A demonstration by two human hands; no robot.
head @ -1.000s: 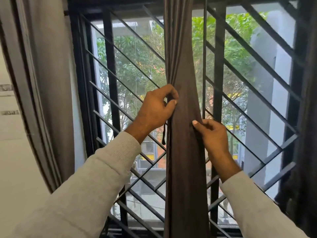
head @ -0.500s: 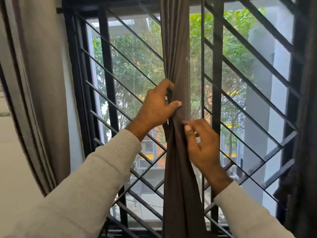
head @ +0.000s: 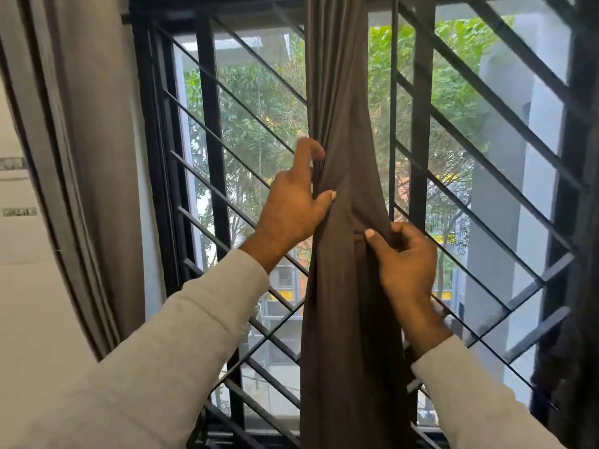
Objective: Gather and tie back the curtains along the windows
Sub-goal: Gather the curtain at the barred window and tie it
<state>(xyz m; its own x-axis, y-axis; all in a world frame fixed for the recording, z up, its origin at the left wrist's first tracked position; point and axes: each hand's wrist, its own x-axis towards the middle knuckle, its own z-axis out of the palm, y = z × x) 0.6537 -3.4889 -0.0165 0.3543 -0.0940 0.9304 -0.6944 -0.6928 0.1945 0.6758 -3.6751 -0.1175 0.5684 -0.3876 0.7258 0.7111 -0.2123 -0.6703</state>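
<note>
Before the barred window (head: pixel 246 131), seen from the head camera: a dark brown curtain (head: pixel 343 92), hanging down the middle of the frame from the top edge to the bottom, drawn into a narrow bunch with long vertical folds and pinched tightest at hand height. Left hand (head: pixel 291 209) against the left edge of that bunch, thumb pressed onto the front of the cloth, index finger raised and hooked around the edge, remaining fingers tucked behind the fabric and out of sight. Right hand (head: pixel 405 257) slightly lower, on the right side of the bunch, fingers curled and pinching a fold of the cloth, thumb tip laid on the front of it. Both arms in light grey sleeves (head: pixel 181 345), reaching up from the bottom corners. Behind the curtain, black diagonal bars (head: pixel 486 92) crossed by upright black bars, with green trees (head: pixel 252 102) and parts of buildings beyond the glass. Far left, a second curtain (head: pixel 87 140), grey, hanging against the pale wall (head: pixel 26 286) beside the window frame. Far right, at the very edge, another dark drape (head: pixel 580 286), mostly cut off. Whether any tie or cord circles the bunch: cannot tell, hidden by cloth and hands.
</note>
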